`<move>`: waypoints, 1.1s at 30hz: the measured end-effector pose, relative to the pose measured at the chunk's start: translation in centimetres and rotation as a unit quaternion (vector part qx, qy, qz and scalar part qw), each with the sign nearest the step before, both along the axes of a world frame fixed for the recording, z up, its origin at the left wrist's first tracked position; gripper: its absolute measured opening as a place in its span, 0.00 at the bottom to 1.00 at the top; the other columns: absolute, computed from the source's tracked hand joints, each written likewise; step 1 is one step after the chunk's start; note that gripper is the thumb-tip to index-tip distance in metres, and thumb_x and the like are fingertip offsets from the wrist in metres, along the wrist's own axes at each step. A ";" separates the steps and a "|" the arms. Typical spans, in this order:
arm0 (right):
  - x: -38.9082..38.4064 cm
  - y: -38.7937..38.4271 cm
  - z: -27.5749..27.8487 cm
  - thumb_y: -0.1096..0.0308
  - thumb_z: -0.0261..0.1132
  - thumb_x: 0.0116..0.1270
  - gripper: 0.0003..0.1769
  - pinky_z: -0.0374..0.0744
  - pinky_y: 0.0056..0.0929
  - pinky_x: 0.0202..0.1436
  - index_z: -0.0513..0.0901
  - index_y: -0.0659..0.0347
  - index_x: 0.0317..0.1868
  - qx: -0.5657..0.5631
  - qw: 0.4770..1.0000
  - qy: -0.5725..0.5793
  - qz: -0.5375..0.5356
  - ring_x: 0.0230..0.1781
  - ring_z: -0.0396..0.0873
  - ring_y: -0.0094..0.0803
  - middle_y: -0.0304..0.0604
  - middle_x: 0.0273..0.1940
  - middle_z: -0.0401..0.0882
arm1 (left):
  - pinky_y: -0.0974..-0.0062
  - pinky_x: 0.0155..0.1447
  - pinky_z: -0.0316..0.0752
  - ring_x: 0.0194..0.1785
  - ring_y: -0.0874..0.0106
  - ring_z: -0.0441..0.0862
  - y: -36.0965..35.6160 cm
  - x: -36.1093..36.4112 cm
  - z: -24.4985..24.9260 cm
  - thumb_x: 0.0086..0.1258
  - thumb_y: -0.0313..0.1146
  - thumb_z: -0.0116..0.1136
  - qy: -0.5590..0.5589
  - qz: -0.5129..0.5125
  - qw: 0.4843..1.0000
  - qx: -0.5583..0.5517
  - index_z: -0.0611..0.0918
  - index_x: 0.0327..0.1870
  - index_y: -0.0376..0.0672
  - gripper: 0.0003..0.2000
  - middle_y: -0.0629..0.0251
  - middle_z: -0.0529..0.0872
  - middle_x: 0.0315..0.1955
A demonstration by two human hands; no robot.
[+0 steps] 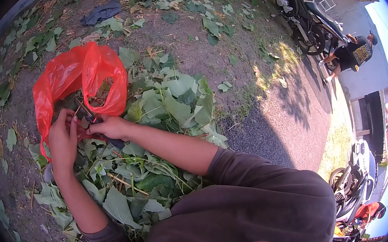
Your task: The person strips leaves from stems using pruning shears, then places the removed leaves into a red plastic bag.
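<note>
A red plastic bag [101, 67] lies open on the ground at the left, with leaves and stems inside. At its near edge my left hand [63, 136] has its fingers pinched together, perhaps on a thin stem; the bag's edge partly surrounds it. My right hand [109, 127] is closed around a small dark tool [89, 117] with a red part, just right of my left fingertips. The tool's exact shape is unclear. A heap of green leaves and cut stems [122, 203] spreads below and right of both hands.
A dark cloth [101, 12] lies on the soil beyond the bag, among scattered leaves. Motorcycles [308, 7] stand at the upper right, with a person [356, 52] near them. More motorcycles [353, 177] and a person in orange-red [369, 211] are at the lower right.
</note>
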State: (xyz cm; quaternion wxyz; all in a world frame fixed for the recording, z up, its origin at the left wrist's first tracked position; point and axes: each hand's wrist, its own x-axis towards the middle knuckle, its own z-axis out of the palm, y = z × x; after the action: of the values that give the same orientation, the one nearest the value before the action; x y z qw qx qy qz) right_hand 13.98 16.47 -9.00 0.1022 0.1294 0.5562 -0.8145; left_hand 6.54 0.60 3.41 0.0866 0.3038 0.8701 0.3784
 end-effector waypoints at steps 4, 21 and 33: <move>0.2 0.5 1.0 0.60 0.75 0.66 0.20 0.79 0.28 0.40 0.86 0.56 0.55 0.050 0.998 -0.022 -0.003 0.35 0.82 0.23 0.34 0.38 0.85 | 0.64 0.43 0.82 0.37 0.63 0.91 -0.2 -0.6 -0.9 0.79 0.25 0.60 0.014 -0.019 1.000 0.010 0.82 0.50 0.37 0.04 0.54 0.89 0.34; 0.5 0.5 3.3 0.54 0.73 0.72 0.14 0.70 0.23 0.33 0.84 0.54 0.36 0.010 0.999 -0.045 -0.001 0.28 0.75 0.20 0.30 0.29 0.80 | 0.56 0.50 0.81 0.45 0.51 0.89 -1.7 -1.3 -2.2 0.74 0.28 0.63 0.103 -0.047 0.994 0.001 0.86 0.53 0.40 0.10 0.50 0.90 0.42; 0.2 0.0 1.3 0.65 0.73 0.72 0.08 0.72 0.25 0.39 0.86 0.55 0.49 0.003 1.000 0.000 -0.005 0.34 0.75 0.19 0.30 0.35 0.82 | 0.55 0.50 0.80 0.47 0.50 0.89 -1.2 -0.7 -0.5 0.79 0.29 0.60 0.050 -0.014 0.999 -0.010 0.84 0.51 0.39 0.07 0.50 0.90 0.41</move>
State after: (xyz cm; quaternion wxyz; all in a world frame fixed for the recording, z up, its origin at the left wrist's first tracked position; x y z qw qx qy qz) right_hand 14.16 16.44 -7.71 0.0979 0.1323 0.5584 -0.8131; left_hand 5.88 -0.60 2.95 0.0509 0.3333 0.8728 0.3529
